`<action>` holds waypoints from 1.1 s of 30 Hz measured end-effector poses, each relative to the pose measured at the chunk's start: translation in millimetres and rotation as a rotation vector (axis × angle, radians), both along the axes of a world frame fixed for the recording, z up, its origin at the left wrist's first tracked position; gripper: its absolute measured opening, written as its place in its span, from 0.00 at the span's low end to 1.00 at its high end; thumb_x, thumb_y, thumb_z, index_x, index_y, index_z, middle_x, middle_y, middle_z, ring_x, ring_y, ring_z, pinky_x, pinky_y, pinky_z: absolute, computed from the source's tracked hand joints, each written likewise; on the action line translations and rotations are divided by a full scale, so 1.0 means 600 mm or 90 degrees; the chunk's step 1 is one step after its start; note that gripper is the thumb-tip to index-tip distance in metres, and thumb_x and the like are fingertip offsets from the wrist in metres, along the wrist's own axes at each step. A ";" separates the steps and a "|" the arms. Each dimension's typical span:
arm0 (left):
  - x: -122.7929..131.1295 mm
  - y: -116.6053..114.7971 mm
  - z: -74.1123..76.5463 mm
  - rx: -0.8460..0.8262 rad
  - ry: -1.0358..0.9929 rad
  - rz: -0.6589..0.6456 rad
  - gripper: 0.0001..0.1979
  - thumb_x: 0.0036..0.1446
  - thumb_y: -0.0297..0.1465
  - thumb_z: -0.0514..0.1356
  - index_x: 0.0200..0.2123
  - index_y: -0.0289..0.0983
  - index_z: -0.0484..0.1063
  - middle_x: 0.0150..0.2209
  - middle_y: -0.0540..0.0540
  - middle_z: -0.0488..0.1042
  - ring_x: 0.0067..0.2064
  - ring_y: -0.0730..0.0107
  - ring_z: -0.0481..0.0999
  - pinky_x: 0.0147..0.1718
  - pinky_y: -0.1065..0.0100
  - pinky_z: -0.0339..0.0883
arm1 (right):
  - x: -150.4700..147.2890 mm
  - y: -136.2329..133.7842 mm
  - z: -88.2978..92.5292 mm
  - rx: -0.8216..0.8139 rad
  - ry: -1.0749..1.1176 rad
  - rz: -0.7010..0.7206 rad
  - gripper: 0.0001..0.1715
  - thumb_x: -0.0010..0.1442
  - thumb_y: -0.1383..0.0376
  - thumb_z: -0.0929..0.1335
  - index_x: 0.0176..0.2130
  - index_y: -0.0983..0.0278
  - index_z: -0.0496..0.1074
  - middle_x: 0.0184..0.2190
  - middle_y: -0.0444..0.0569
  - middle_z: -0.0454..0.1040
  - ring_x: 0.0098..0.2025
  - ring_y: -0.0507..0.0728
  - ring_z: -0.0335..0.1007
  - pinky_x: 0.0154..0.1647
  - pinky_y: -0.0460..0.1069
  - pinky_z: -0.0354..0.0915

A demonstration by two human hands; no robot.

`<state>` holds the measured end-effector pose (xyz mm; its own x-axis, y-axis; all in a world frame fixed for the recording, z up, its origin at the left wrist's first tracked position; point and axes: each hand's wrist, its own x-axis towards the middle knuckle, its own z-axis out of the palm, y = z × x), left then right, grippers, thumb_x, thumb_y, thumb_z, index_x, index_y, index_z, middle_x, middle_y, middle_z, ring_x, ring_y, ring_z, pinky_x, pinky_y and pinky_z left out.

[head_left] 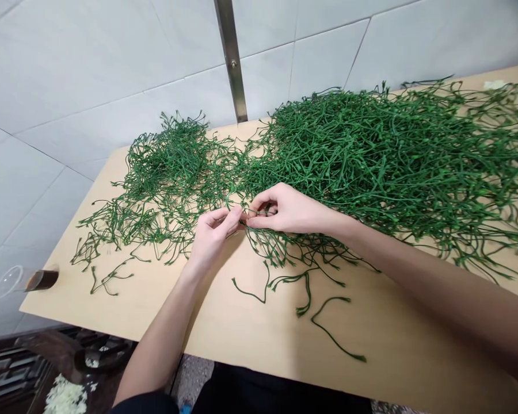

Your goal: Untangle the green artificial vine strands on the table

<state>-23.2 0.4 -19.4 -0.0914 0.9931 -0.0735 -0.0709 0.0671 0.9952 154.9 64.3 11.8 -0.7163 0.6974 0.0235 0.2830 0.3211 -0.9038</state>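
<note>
A light wooden board carries a big heap of thin green plastic stems on the right and a smaller, flatter spread of them on the left. At the middle of the board my left hand and my right hand meet fingertip to fingertip. Both pinch the same green stem between thumb and fingers. Under my right wrist lie several loose branched stems, one curling toward the near edge.
A clear plastic cup with dark liquid lies at the board's left corner. White tiled wall and a metal strip stand behind. Below the left edge are dark furniture and white scraps on the floor.
</note>
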 end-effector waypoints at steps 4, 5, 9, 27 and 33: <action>0.002 0.000 0.007 0.001 -0.031 -0.016 0.19 0.45 0.47 0.70 0.23 0.35 0.76 0.20 0.51 0.67 0.25 0.76 0.67 0.29 0.71 0.67 | -0.001 -0.002 0.004 -0.024 0.007 -0.039 0.07 0.48 0.65 0.70 0.27 0.69 0.75 0.22 0.43 0.68 0.23 0.47 0.55 0.25 0.45 0.54; 0.004 -0.001 0.011 -0.004 -0.048 -0.019 0.20 0.43 0.47 0.71 0.21 0.35 0.74 0.20 0.52 0.66 0.25 0.76 0.67 0.29 0.71 0.66 | -0.002 -0.003 0.004 -0.021 0.007 -0.049 0.07 0.48 0.66 0.69 0.27 0.69 0.74 0.22 0.43 0.69 0.23 0.47 0.56 0.25 0.45 0.55; 0.015 -0.002 0.026 -0.035 -0.108 -0.014 0.27 0.39 0.48 0.72 0.14 0.35 0.64 0.19 0.52 0.60 0.26 0.75 0.64 0.25 0.73 0.62 | -0.005 -0.007 0.002 0.010 0.019 -0.075 0.06 0.46 0.67 0.68 0.26 0.68 0.74 0.21 0.44 0.69 0.23 0.48 0.59 0.26 0.45 0.57; 0.023 -0.005 0.019 -0.045 -0.064 -0.089 0.30 0.46 0.52 0.67 0.15 0.37 0.57 0.15 0.56 0.52 0.18 0.80 0.54 0.19 0.71 0.50 | -0.008 -0.023 0.006 0.231 -0.007 -0.075 0.04 0.47 0.71 0.68 0.27 0.67 0.74 0.17 0.40 0.68 0.19 0.46 0.56 0.25 0.44 0.56; 0.015 -0.001 0.013 -0.027 -0.017 -0.051 0.26 0.47 0.50 0.68 0.16 0.36 0.64 0.15 0.54 0.58 0.18 0.79 0.57 0.19 0.72 0.51 | 0.012 -0.010 0.024 -0.101 -0.005 0.130 0.20 0.55 0.58 0.71 0.46 0.65 0.77 0.32 0.47 0.78 0.18 0.44 0.56 0.19 0.44 0.52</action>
<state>-14.2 -0.5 -11.7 -0.0092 0.9930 -0.1174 -0.0904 0.1161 0.9891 162.0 58.1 26.3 -0.8424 0.5328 -0.0804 0.2340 0.2273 -0.9453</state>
